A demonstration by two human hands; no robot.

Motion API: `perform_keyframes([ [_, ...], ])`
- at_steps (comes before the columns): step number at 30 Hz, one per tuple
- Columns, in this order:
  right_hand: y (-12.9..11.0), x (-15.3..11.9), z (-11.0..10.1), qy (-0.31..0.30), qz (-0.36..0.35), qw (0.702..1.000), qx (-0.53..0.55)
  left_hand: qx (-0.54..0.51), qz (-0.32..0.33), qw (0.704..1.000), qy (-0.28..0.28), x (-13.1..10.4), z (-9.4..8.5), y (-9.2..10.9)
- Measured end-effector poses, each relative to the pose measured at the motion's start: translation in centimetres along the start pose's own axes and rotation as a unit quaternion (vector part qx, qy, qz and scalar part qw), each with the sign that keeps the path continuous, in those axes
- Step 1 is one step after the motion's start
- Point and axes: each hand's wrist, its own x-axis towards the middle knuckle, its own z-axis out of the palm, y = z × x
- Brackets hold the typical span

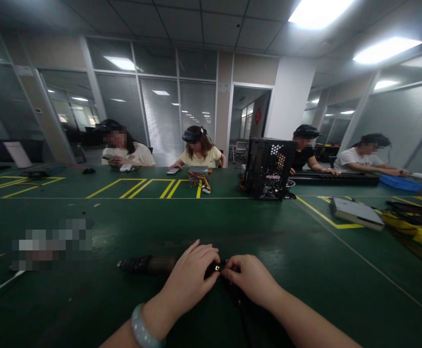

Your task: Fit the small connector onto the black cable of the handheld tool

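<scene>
Left fingers (212,255) and right fingers (232,267) pinch a small dark piece (217,268) — dark tool (149,265) beside, computer case (269,169) beyond.

Two hands (219,275) at dark tool (147,265), green table (124,309), black case (269,169)

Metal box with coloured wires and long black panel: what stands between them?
In the head view, a black computer case with a perforated side stands between the metal box and the long black panel.
</scene>
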Motion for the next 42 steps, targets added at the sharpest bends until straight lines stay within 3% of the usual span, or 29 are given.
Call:
perform_keyframes([
  [26,-0.09,-0.01,-0.06,-0.001,0.002,1.000,-0.011,0.007,0.025,1.000,-0.008,0.08,0.44,-0.48],
  [34,-0.19,0.02,-0.08,-0.003,0.011,1.000,-0.007,0.008,-0.006,1.000,0.002,0.14,-0.06,0.03],
  [42,0.05,0.07,0.07,0.009,-0.004,1.000,-0.013,0.008,0.018,1.000,0.005,0.08,0.28,-0.22],
])
